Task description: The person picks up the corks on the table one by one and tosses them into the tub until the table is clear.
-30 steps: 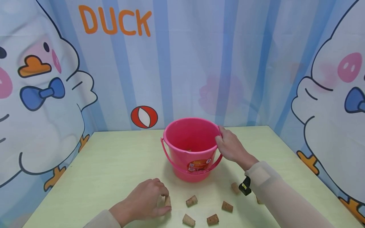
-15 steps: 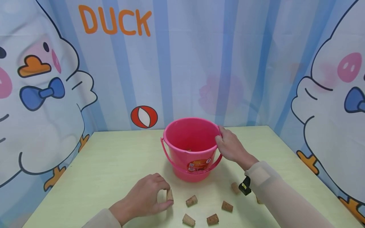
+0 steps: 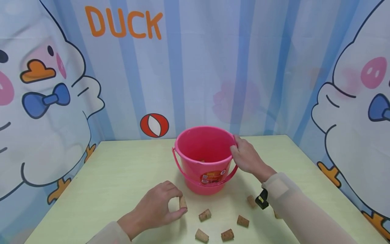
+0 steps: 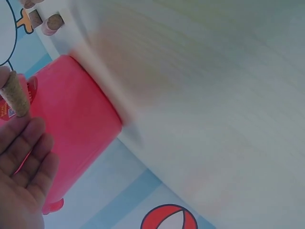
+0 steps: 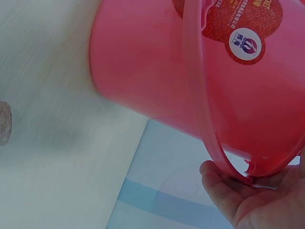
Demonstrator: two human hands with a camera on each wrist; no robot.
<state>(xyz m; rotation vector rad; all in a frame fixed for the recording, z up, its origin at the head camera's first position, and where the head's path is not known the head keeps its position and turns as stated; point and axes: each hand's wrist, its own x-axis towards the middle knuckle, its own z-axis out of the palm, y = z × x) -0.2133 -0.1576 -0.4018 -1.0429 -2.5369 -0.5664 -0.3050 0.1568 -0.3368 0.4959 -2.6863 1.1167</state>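
A pink bucket point(image 3: 195, 169) stands upright on the table, its handle hanging down in front. My right hand point(image 3: 248, 156) holds the bucket's rim on the right, by the handle joint, with the thumb on the inside. Between thumb and fingertips my left hand point(image 3: 153, 208) pinches a cork point(image 3: 182, 202), raised a little over the table in front of the bucket. The left wrist view shows that cork point(image 4: 16, 95) against the bucket's side. Just a sliver of something tan shows inside the bucket; the rest of its bottom is hidden.
Several loose corks lie in front of the bucket, among them one nearby cork point(image 3: 205, 215) and another cork point(image 3: 242, 221). A further cork point(image 3: 276, 214) is partly hidden by my right sleeve. A printed curtain point(image 3: 207, 67) stands behind the pale table point(image 3: 131, 162).
My left hand has lifted the cork off the table and carried it slightly up and to the right, toward the bucket. My right hand and the bucket have stayed in place.
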